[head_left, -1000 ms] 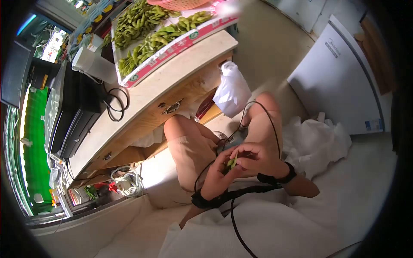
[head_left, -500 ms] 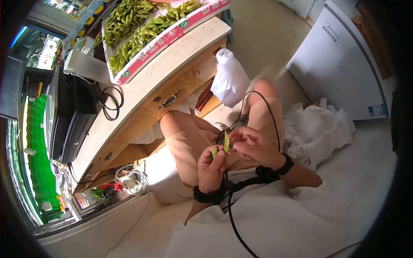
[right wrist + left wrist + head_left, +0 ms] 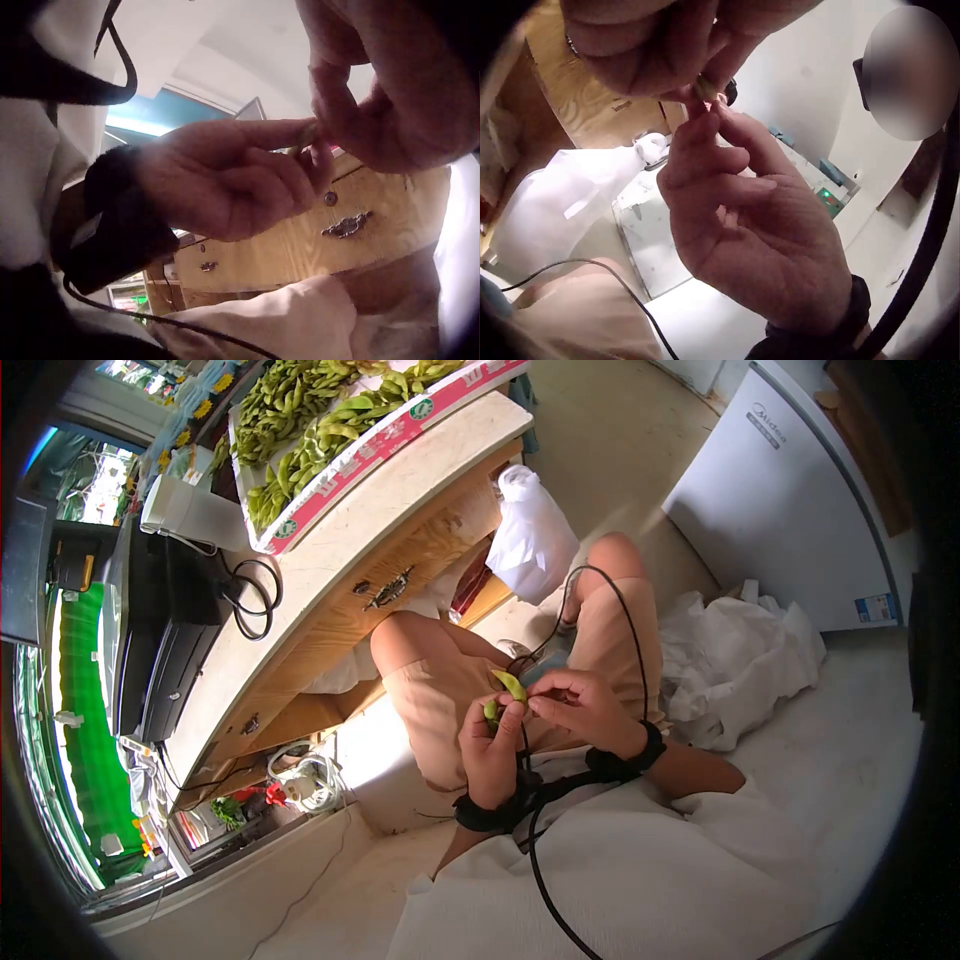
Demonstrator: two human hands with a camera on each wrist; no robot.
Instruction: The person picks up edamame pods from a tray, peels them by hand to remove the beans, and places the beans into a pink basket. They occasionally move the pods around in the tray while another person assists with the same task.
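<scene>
Between both hands a green edamame pod (image 3: 509,685) stands up over the lap in the head view. My left hand (image 3: 490,752) pinches its lower end between thumb and fingers, and another green piece (image 3: 490,711) pokes out at its curled fingers. My right hand (image 3: 590,710) pinches the same pod from the other side, thumb and forefinger at its base. In the left wrist view the fingertips meet around a sliver of the pod (image 3: 705,88); the right wrist view shows the pod (image 3: 304,139) mostly hidden by fingers.
A shallow box (image 3: 375,457) heaped with edamame pods stands on the desk (image 3: 470,445). A white plastic bag (image 3: 535,535) hangs at the drawer. A black cable (image 3: 640,630) loops over the legs. At the right are crumpled white cloth (image 3: 740,660) and a fridge (image 3: 790,500).
Both hands were close together round the pod, then the right hand drew apart from it with its fingers spread. Now it is back at the pod, which leans further left.
</scene>
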